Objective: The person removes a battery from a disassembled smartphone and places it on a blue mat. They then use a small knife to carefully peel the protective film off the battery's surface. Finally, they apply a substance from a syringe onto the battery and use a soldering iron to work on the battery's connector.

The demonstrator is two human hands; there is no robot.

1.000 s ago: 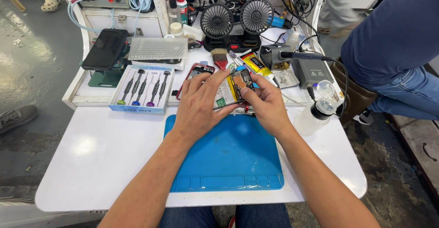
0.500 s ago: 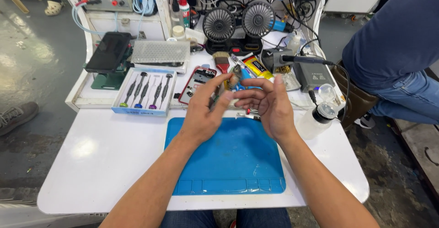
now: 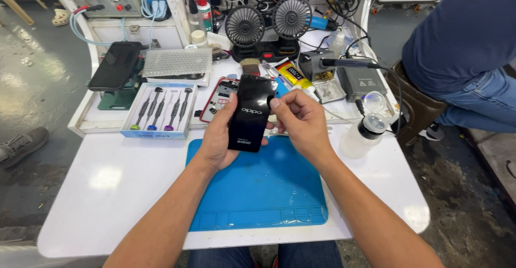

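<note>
While the left hand (image 3: 217, 139) cradles the black phone (image 3: 250, 113) upright above the blue mat (image 3: 258, 193), its fingers wrap the edge. Beside it, the right hand (image 3: 298, 123) pinches the phone's other side.

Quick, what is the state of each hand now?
Left hand: closed on the black phone.
Right hand: pinching the phone's right edge.

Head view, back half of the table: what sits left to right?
Black phone on green stand → blue tray of screwdrivers → black phone panel held in both hands → grey soldering station box → clear plastic bottle with black cap.
</note>
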